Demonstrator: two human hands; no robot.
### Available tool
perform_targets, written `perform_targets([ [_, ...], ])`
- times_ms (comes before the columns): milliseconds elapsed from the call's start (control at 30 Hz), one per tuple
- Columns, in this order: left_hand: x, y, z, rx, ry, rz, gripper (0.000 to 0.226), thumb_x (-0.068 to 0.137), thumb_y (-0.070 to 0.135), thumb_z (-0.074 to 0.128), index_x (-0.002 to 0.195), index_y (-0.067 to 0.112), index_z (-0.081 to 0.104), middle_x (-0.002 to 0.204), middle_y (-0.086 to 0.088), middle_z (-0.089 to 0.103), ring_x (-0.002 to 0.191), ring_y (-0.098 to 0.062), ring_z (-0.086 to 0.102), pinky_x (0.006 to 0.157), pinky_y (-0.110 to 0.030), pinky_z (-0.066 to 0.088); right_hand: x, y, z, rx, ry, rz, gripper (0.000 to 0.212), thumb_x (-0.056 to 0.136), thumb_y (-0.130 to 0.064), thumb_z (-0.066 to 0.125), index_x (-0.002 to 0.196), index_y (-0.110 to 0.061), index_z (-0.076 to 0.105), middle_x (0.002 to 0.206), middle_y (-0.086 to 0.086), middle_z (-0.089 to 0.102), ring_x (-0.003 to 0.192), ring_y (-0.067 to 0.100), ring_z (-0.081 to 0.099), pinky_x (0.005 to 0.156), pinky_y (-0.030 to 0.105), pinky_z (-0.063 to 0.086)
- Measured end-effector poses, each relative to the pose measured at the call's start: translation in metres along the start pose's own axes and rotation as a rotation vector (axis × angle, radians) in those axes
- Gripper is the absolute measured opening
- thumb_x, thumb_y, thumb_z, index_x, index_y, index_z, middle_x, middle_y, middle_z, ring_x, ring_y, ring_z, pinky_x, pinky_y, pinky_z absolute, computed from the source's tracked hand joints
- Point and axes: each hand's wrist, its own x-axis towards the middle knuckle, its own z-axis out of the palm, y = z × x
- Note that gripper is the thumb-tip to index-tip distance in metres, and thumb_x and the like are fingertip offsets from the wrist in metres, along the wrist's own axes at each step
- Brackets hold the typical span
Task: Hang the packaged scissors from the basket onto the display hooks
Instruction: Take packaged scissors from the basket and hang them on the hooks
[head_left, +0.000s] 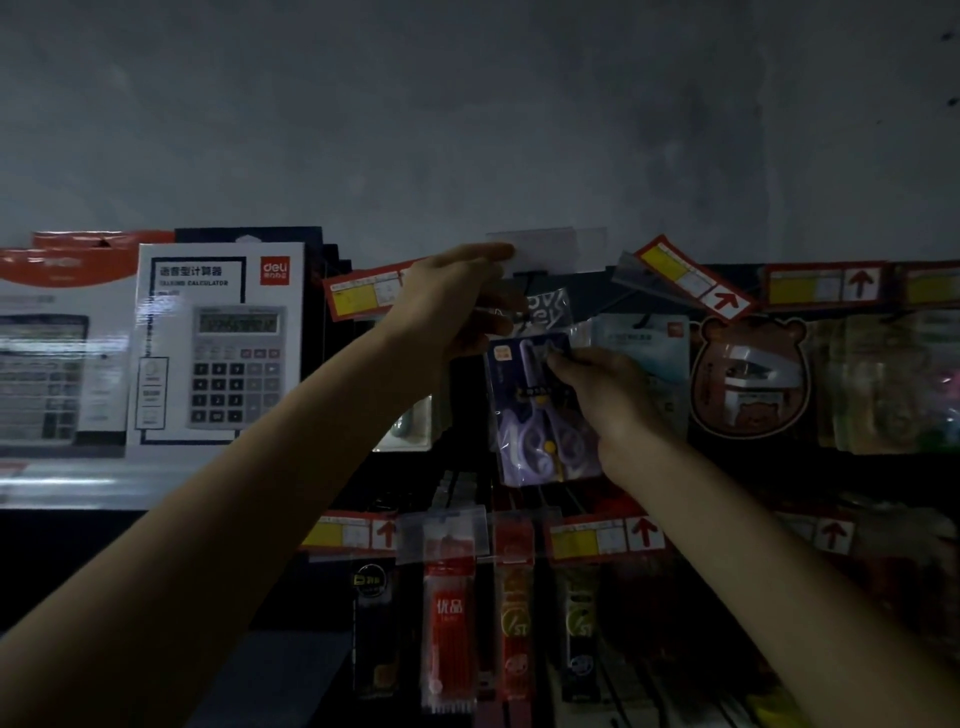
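Scissors (540, 415), purple-handled in a clear plastic packet, sit at nine o'clock of the right hand (608, 395), which pinches the packet's top. Left hand (452, 301), at eleven o'clock, touches a clear plastic flap (550, 249); its grip is unclear.

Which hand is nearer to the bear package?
Right. The right hand, holding the scissors pack, is just left of the bear package; the left hand is farther left, higher.

Two bare arms in shot there: left forearm (260, 493) and right forearm (753, 545) were uncovered along their whole visible length, left hand (457, 296) and right hand (602, 395) bare too, dimly lit
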Motion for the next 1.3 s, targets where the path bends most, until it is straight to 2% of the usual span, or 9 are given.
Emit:
perform_targets([
  [100,-0.005,-0.001,0.0,0.027,-0.002,0.021,0.031,0.106,0.018,0.047,0.132,0.024,0.063,0.092,-0.008,0.074,0.067,-0.016,0.064,0.054,-0.02,0.046,-0.001,0.001,0.002,-0.024,0.007,0.009,0.014,0.099,-0.022,0.065,0.092,-0.014,0.074,0.095,0.011,0.076,0.085,0.029,0.072,0.077,0.039,0.057],
  [267,-0.023,-0.023,-0.005,0.125,0.018,0.057,0.021,0.103,0.018,0.056,0.12,0.017,0.069,0.097,-0.009,0.073,0.071,-0.015,0.066,0.054,-0.018,0.053,-0.005,0.002,-0.001,-0.03,-0.01,0.047,0.019,0.103,-0.021,0.057,0.088,-0.019,0.068,0.09,0.006,0.071,0.084,0.024,0.066,0.078,0.034,0.052],
  [467,-0.049,-0.077,-0.012,0.482,0.129,0.125,0.011,0.094,0.022,0.071,0.105,0.02,0.07,0.088,0.007,0.069,0.071,-0.002,0.066,0.064,-0.02,0.056,-0.006,0.005,-0.006,-0.04,-0.028,0.057,0.027,0.104,-0.015,0.05,0.081,-0.018,0.064,0.078,0.004,0.069,0.068,0.019,0.065,0.062,0.027,0.049],
  [633,-0.05,-0.1,-0.006,0.299,0.106,-0.029,0.048,0.082,0.027,0.084,0.123,0.022,0.058,0.095,-0.003,0.074,0.082,-0.014,0.074,0.071,-0.035,0.063,-0.003,0.007,-0.001,-0.021,0.003,0.093,0.023,0.103,-0.014,0.052,0.087,-0.015,0.069,0.087,0.012,0.075,0.076,0.024,0.071,0.071,0.034,0.054],
  [767,-0.051,-0.101,-0.002,0.075,0.107,-0.091,0.036,0.085,0.004,0.079,0.117,0.006,0.063,0.079,-0.009,0.071,0.066,-0.015,0.074,0.058,-0.029,0.058,-0.005,0.008,0.0,-0.029,-0.011,0.094,0.024,0.104,-0.016,0.051,0.088,-0.017,0.069,0.093,0.012,0.076,0.078,0.023,0.072,0.068,0.033,0.055],
  [1000,-0.053,-0.095,-0.003,-0.016,0.078,-0.142,0.027,0.086,0.002,0.076,0.11,0.002,0.065,0.09,-0.013,0.071,0.064,-0.012,0.074,0.054,-0.022,0.056,-0.037,0.0,-0.016,-0.205,-0.102,-0.025,0.026,0.101,-0.009,0.054,0.104,-0.035,0.057,0.098,-0.003,0.066,0.085,0.018,0.068,0.079,0.039,0.057],
  [1100,-0.054,-0.095,-0.003,-0.025,0.056,-0.145,0.027,0.087,0.003,0.075,0.112,0.003,0.064,0.095,-0.014,0.072,0.072,-0.016,0.076,0.058,-0.024,0.058,-0.05,0.007,-0.025,-0.317,-0.155,-0.085,0.049,0.098,-0.012,0.062,0.134,-0.039,0.043,0.105,0.006,0.069,0.085,0.028,0.073,0.077,0.047,0.061],
  [1200,-0.055,-0.097,-0.002,-0.019,0.061,-0.105,0.029,0.085,0.004,0.077,0.112,0.004,0.064,0.097,-0.015,0.073,0.076,-0.019,0.076,0.059,-0.025,0.059,-0.06,0.016,-0.032,-0.47,-0.148,-0.17,0.065,0.096,-0.017,0.069,0.14,-0.047,0.032,0.106,0.0,0.064,0.081,0.035,0.07,0.068,0.047,0.058],
  [1300,-0.057,-0.098,0.002,-0.037,0.089,-0.056,0.034,0.084,0.001,0.078,0.114,0.007,0.062,0.088,-0.011,0.073,0.068,-0.015,0.075,0.053,-0.023,0.056,-0.066,0.024,-0.037,-0.629,-0.155,-0.273,0.054,0.094,-0.029,0.07,0.135,-0.047,0.04,0.114,-0.007,0.06,0.079,0.019,0.067,0.066,0.04,0.057],
])
